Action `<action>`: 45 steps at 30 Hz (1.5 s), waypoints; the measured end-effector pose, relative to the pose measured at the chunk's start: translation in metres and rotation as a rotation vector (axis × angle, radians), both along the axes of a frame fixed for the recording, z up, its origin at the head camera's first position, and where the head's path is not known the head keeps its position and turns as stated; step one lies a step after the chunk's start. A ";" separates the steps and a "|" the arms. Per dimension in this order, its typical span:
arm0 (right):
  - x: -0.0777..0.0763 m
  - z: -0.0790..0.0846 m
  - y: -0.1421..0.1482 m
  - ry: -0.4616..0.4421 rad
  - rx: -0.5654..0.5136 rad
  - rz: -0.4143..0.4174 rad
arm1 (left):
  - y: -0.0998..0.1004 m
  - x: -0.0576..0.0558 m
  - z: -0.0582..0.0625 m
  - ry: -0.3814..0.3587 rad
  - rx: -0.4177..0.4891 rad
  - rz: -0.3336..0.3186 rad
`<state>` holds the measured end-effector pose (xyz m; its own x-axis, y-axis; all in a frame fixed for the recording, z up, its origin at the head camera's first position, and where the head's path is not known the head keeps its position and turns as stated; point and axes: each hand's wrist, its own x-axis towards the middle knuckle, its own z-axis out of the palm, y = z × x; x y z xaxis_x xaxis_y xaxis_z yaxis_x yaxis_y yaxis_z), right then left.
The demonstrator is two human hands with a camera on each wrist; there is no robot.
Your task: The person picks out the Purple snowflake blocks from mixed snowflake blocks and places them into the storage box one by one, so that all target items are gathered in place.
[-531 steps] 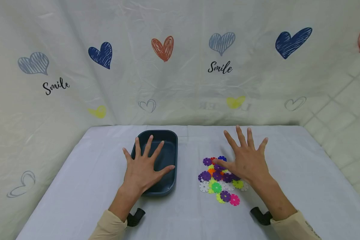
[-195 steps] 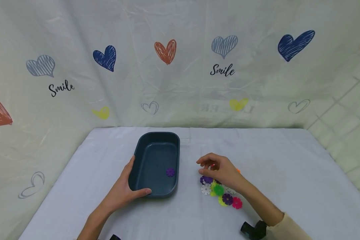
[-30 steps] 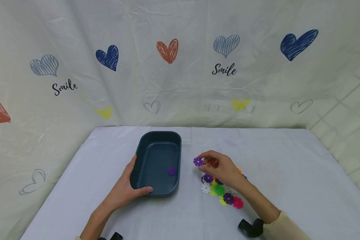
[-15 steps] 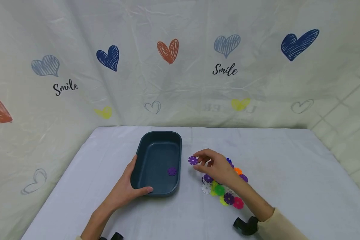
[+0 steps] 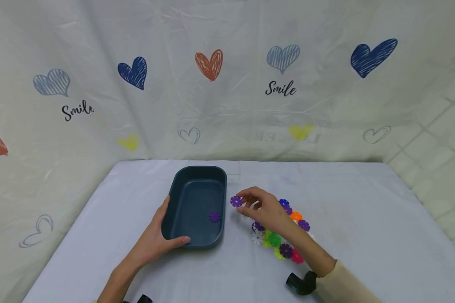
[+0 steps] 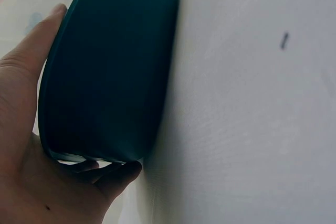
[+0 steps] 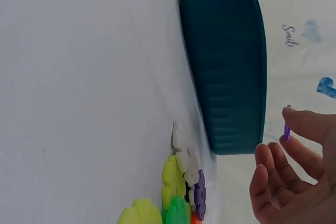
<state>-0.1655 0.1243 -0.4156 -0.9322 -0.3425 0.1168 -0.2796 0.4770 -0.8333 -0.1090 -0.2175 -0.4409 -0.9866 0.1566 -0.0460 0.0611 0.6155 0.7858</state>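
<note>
With thumb and forefinger my right hand (image 5: 263, 209) pinches a purple snowflake building disc (image 5: 236, 201), held up just right of the dark teal plastic tub (image 5: 166, 225). In the right wrist view the pinched disc (image 7: 287, 129) shows edge-on between the fingertips, and the other fingers are loosely curled. My left hand (image 5: 155, 240) grips the tub at its near left corner, thumb over the near rim and fingers along the left wall; the left wrist view shows the hand (image 6: 31, 129) wrapped round the tub's wall (image 6: 110, 66). One purple disc (image 5: 214, 217) lies inside the tub.
A loose pile of snowflake discs, purple, white, yellow, orange, blue and pink, with a green disc (image 5: 274, 240) among them, lies right of the tub, partly hidden under my right forearm. A white cloth (image 5: 356, 219) covers the table. Behind it hangs a curtain (image 5: 235, 109) with printed hearts.
My right hand has moved left from above the pile, carrying the purple disc closer to the tub. Since the earliest frame, one purple disc has come into the tub and my left hand has taken hold of it.
</note>
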 end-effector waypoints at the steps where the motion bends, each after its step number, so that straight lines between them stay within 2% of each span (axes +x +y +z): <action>1: 0.000 0.000 -0.001 0.000 -0.002 0.003 | 0.000 0.000 0.000 0.001 -0.001 0.000; 21: -0.002 0.000 -0.016 0.033 -0.023 0.055 | 0.001 0.002 0.001 -0.012 -0.010 0.016; 45: -0.006 0.003 -0.034 0.023 -0.079 0.093 | 0.002 0.001 0.000 0.001 -0.001 0.011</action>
<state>-0.1711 0.0907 -0.4124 -0.8937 -0.4161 0.1680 -0.3392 0.3814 -0.8599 -0.1077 -0.2156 -0.4408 -0.9882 0.1462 -0.0450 0.0555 0.6171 0.7850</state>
